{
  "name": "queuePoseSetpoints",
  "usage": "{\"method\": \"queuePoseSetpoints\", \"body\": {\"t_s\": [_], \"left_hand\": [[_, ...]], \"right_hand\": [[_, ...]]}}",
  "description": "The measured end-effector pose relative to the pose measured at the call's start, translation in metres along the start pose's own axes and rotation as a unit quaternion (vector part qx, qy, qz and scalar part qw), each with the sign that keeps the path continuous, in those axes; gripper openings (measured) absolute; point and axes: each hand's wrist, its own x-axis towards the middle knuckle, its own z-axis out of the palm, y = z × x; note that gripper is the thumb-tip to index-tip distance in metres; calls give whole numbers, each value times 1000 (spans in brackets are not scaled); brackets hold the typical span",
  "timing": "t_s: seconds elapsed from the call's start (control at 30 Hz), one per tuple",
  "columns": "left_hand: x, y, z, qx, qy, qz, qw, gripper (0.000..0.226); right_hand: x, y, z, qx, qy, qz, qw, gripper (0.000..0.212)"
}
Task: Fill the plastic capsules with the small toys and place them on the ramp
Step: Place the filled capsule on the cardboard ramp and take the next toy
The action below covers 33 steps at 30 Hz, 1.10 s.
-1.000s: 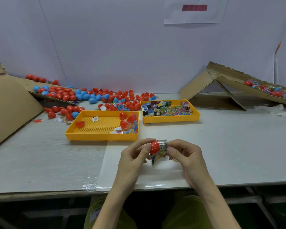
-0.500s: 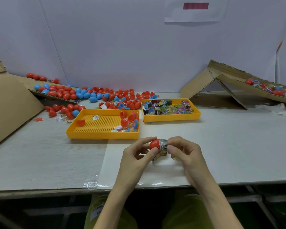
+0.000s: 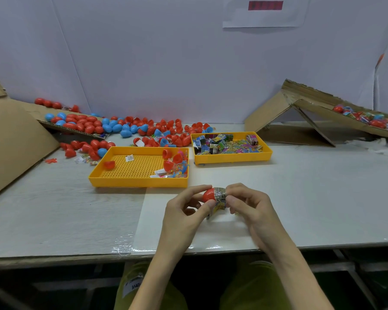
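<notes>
My left hand (image 3: 184, 214) pinches a red capsule (image 3: 208, 194) between thumb and fingers, just above the table near its front edge. A printed wrapper (image 3: 220, 194) circles the capsule's right end and its loose tail hangs below. My right hand (image 3: 248, 204) pinches that wrapper from the right. The cardboard ramp (image 3: 318, 108) stands at the far right with several wrapped capsules (image 3: 367, 118) on its slope.
Two yellow trays sit beyond my hands: the left tray (image 3: 139, 182) holds red capsule halves and small toys, the right tray (image 3: 233, 158) holds printed wrappers. Several red and blue capsules (image 3: 112, 128) lie at the back left beside a cardboard sheet (image 3: 14, 139).
Both hands have stayed in place while the wrapper has been pulled tighter round the capsule's right end. The camera has tilted slightly.
</notes>
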Motion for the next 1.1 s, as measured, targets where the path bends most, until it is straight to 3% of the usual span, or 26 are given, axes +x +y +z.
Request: {"method": "queuePoseSetpoints", "body": {"t_s": [0.37,1.1], "left_hand": [[0,0,1,17,-16,9,1000,36],[-2,0,3,36,-35,6,999,16]], "right_hand": [[-4,-3,4,-71,36,-23,997,12],[-6,-5,5,-86,75,-45,992,14]]}}
